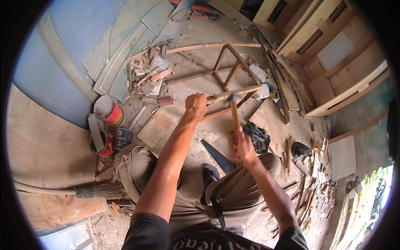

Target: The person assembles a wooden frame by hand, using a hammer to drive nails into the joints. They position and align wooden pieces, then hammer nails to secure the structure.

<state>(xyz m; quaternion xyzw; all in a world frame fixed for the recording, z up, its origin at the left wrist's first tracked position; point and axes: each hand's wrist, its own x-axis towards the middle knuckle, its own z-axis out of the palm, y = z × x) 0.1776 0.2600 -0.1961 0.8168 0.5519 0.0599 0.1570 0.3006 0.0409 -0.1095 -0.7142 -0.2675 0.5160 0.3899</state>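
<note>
In front of me a wooden frame (233, 92) of thin battens lies on the floor, with an upright part at its far end. My left hand (196, 104) is closed round the left part of its near top batten. My right hand (243, 146), somewhat blurred, grips the wooden handle of a hammer (235, 116). The hammer's dark head is at the same batten, right of my left hand; whether it touches the wood I cannot tell. A dark saw blade (218, 157) lies on the floor beneath my right hand, its handle end hidden.
Wood offcuts (146, 79) are heaped at the far left. Paint cans (109, 111) stand left of my knee, near a broom (98, 191). A black plastic bag (257, 136) lies by my right knee. Large wooden cabinetry (333, 75) stands at the right, with scrap wood (312, 166) below.
</note>
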